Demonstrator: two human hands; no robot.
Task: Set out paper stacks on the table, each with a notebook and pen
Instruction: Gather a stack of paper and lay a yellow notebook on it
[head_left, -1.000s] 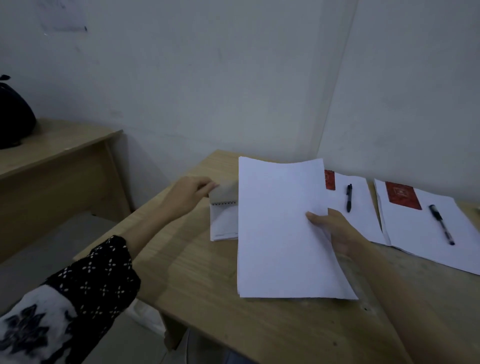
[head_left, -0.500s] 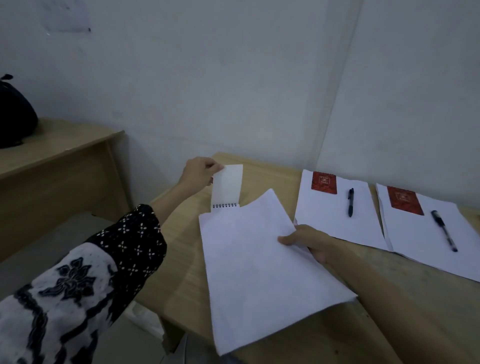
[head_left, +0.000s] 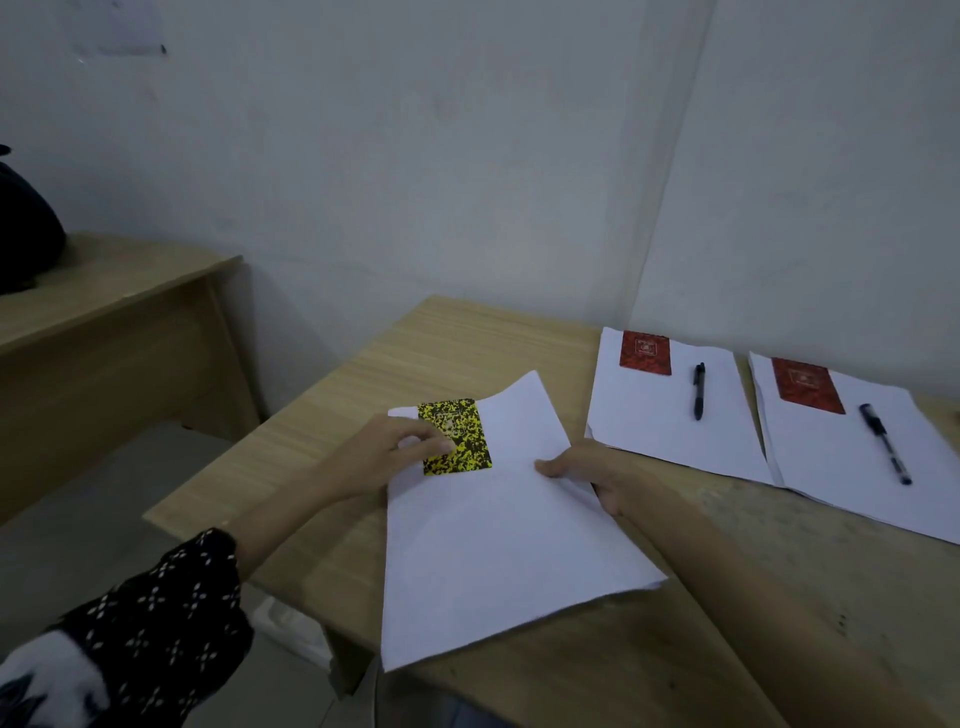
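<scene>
Two sets look finished at the right of the frame: each paper stack (head_left: 670, 415) carries a red notebook (head_left: 645, 352) and a pen (head_left: 699, 391). Centre frame, a third stack (head_left: 498, 540) lies on the desk (head_left: 332, 415). The left hand (head_left: 387, 452) pinches a yellow notebook (head_left: 462, 441) onto its upper left corner; the right hand (head_left: 587, 467) presses flat on the sheets' right edge. No pen here yet.
</scene>
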